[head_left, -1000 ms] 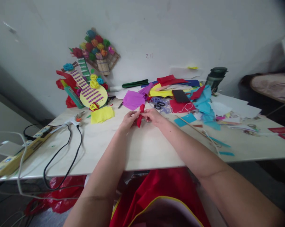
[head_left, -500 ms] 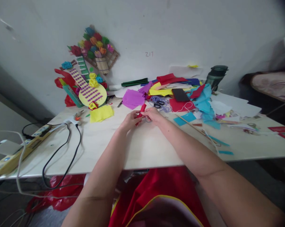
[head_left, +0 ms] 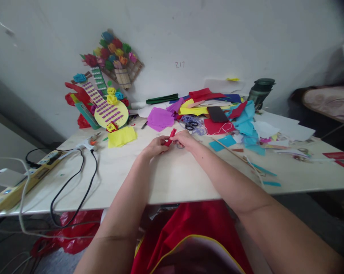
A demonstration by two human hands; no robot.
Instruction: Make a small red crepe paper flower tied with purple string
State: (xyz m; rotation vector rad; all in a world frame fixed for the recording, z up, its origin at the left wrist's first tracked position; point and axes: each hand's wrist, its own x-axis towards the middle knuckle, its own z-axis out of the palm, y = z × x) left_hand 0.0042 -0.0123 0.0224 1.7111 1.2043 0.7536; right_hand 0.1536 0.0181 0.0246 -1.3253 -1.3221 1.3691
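Observation:
A narrow folded strip of red crepe paper [head_left: 172,134] is held between my hands over the middle of the table. The fingers of my left hand [head_left: 158,146] are closed on its lower end. Thumb and fingers of my right hand [head_left: 183,138] pinch it from the other side. Beneath the right fingers shows a small greyish ring-shaped thing [head_left: 179,145], mostly hidden, and I cannot tell what it is. Just beyond the right hand lie black-handled scissors [head_left: 191,125] and a tangle of pale purple string [head_left: 199,128]. Purple crepe paper [head_left: 160,118] lies beyond the left hand.
At left are yellow crepe paper [head_left: 122,137], a hot glue gun [head_left: 84,145] with its cable, a power strip [head_left: 26,180] and a flower-decorated guitar-shaped craft [head_left: 110,114]. To the right are a phone [head_left: 217,114], blue crepe paper [head_left: 246,121], a wooden stick [head_left: 231,149] and a dark bottle [head_left: 261,93].
My left hand has shifted slightly left and down, its fingers now covering more of the red strip's lower end. The right hand keeps nearly the same place.

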